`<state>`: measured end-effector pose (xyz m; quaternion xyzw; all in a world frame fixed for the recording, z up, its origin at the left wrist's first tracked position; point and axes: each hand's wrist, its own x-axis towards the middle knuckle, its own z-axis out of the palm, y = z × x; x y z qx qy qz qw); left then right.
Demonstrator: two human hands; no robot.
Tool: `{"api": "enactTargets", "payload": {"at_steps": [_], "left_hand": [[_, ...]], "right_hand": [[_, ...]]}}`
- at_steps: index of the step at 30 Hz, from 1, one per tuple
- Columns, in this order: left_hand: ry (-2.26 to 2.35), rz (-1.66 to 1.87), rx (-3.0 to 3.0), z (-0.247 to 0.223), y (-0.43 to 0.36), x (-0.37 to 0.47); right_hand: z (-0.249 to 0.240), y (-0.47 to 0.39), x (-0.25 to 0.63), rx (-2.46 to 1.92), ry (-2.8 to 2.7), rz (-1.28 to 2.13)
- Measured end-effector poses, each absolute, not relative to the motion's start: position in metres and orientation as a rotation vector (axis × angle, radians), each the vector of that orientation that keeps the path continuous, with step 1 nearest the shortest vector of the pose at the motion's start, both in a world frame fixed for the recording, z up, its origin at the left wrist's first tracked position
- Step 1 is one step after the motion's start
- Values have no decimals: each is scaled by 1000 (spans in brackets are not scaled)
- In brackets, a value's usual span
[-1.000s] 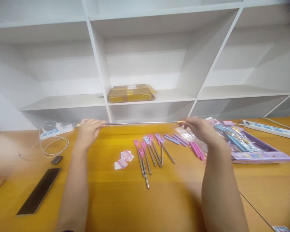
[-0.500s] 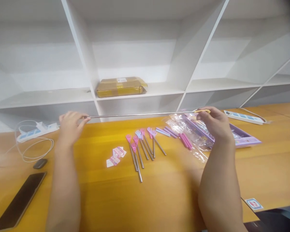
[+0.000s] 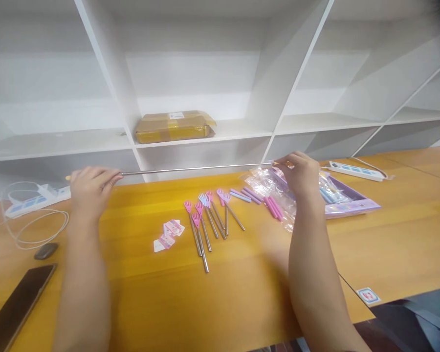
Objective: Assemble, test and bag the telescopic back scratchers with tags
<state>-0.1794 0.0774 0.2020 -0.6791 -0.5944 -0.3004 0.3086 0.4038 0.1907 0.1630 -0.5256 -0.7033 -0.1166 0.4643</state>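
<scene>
A telescopic back scratcher [image 3: 194,169] is stretched out nearly level above the far part of the table, its thin metal rod spanning both hands. My left hand [image 3: 91,188] is closed around one end, and a yellow tip pokes out beyond it. At the other end my right hand [image 3: 297,171] pinches the rod by a bit of yellow; the rest there is hidden by the fingers. Below lie several shorter back scratchers with pink, blue and purple hand-shaped heads [image 3: 199,209] and metal handles. Small pink-and-white cards [image 3: 167,236] rest left of them.
Purple, pink and blue tubes [image 3: 273,208] lie beside clear plastic wrapping [image 3: 258,181] and a purple box [image 3: 355,203]. Power strips [image 3: 357,171] stand at both sides. At left are a white cable, a dark mouse [image 3: 46,251] and a phone [image 3: 18,305]. A taped carton [image 3: 174,128] sits on the shelf.
The view has shifted slightly right. Both hands still hold the stretched back scratcher. The yellow piece that showed at my right hand is now mostly covered, and a yellow tip shows past my left hand.
</scene>
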Motion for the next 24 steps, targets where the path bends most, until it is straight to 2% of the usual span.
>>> {"api": "enactTargets", "payload": {"at_steps": [24], "left_hand": [[-1626,-696,-1998,207,73,-179]], "right_hand": [[158,195,414,-1255,-1758,-347]]}}
